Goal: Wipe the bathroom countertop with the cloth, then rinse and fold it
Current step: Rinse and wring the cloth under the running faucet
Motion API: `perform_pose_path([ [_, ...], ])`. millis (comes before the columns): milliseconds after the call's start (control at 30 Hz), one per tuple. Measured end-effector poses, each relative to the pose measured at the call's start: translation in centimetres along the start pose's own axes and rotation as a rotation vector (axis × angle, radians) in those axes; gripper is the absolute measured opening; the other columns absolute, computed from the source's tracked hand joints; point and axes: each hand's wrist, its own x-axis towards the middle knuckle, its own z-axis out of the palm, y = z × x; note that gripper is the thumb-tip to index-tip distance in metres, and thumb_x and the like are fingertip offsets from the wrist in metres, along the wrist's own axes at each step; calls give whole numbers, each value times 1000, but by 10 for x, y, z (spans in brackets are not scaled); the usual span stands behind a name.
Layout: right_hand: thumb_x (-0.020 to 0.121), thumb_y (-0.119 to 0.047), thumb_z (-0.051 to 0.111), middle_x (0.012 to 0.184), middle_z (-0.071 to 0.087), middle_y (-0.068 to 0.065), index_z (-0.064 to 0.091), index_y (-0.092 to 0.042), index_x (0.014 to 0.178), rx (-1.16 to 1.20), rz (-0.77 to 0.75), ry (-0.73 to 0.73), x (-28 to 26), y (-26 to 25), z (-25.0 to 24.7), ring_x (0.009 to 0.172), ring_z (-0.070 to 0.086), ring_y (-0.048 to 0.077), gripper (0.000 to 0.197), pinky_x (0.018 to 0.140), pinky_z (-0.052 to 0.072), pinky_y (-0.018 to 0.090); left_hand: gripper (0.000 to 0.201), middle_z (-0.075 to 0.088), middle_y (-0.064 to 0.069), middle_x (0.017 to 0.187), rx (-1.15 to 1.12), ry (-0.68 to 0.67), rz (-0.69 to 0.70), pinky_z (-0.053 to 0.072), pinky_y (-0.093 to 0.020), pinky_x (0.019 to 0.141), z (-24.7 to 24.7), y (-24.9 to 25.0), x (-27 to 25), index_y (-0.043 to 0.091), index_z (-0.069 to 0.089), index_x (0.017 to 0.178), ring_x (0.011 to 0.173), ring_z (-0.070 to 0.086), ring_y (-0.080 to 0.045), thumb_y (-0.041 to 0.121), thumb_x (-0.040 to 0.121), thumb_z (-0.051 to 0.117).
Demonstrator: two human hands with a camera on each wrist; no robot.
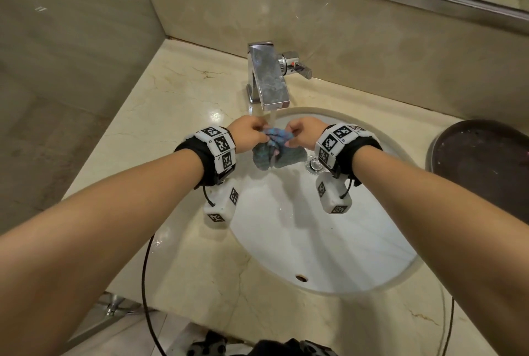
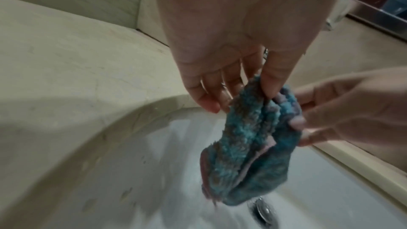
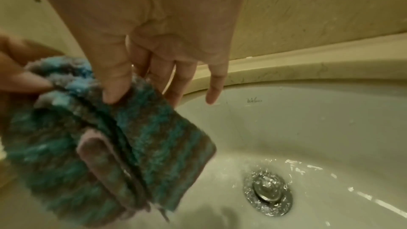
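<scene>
A blue and grey fluffy cloth (image 1: 272, 150) hangs bunched over the white sink basin (image 1: 329, 241), under the running stream of the chrome faucet (image 1: 267, 76). My left hand (image 1: 247, 133) pinches its upper left edge between thumb and fingers. My right hand (image 1: 305, 133) pinches the upper right edge. In the left wrist view the cloth (image 2: 253, 145) dangles in folds from my left hand (image 2: 249, 91), with the right hand (image 2: 326, 114) beside it. The right wrist view shows my right hand (image 3: 132, 90) gripping the cloth (image 3: 110, 145) above the drain (image 3: 267, 193).
The marble countertop (image 1: 177, 103) surrounds the basin, with a wall at the left and a backsplash and mirror behind. A dark round tray (image 1: 483, 160) sits on the counter at the right. The faucet handle (image 1: 299, 67) points right. Water pools around the drain (image 1: 315, 165).
</scene>
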Motion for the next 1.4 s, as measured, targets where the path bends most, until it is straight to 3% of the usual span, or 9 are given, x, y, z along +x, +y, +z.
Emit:
perform_pose_path([
  [133,85,-6,59,82,59,9,64,-15,81,271,-43,99,0,-8,-2,78,54,19,11,70,46,28,36,57,-10,105,169,-30,-62,46,-29,79,-4,-1,2,8,57,116,98,56,-27,19,82,65],
  [300,85,-11,61,96,56,4,62,-5,115,122,-72,92,0,-24,-8,89,54,17,31,66,46,19,46,64,-3,102,229,-106,-56,50,-30,87,1,-4,2,15,61,113,94,61,-22,35,73,75],
  [467,82,-11,66,95,61,7,64,-3,106,75,-80,95,3,-19,-10,87,55,18,25,74,45,25,40,63,-7,93,240,12,-6,41,-23,62,-3,0,0,10,66,108,81,55,-19,37,79,69],
  [700,79,-12,71,95,60,3,63,-7,109,-60,-18,48,-1,-5,-2,87,55,17,31,76,43,24,27,67,-10,116,290,137,25,42,-24,87,-6,-2,0,11,67,113,108,59,-25,16,88,57],
  [900,87,-12,61,115,66,12,66,-7,111,-307,71,-79,-8,6,-5,90,54,18,26,59,37,17,30,63,-10,120,284,120,-28,41,-23,87,-6,-4,0,11,68,111,112,57,-27,8,85,53],
  [967,88,-11,58,116,65,13,64,-8,111,-295,60,-49,-9,5,-5,93,56,22,24,68,41,22,30,64,-12,120,292,105,-36,41,-23,85,-6,-4,0,10,68,111,111,57,-27,7,85,52],
  [1100,90,-11,51,99,58,9,52,-16,91,-122,15,36,-4,-2,0,94,54,23,6,80,39,24,31,63,-12,121,375,39,-60,44,-28,89,-4,-3,-1,7,65,114,112,57,-28,7,86,51],
  [1200,89,-9,51,81,56,4,48,-20,77,169,-11,98,-1,-11,1,83,54,22,17,83,51,39,31,61,-13,120,476,-61,-82,44,-30,86,-2,-8,-2,7,60,117,110,57,-29,12,86,56],
  [1400,85,-12,62,94,61,7,63,0,108,385,-54,127,-2,-35,1,89,57,21,26,82,46,29,50,61,-12,118,336,4,-56,44,-29,81,-1,-4,-2,9,50,123,107,59,-29,27,81,69],
])
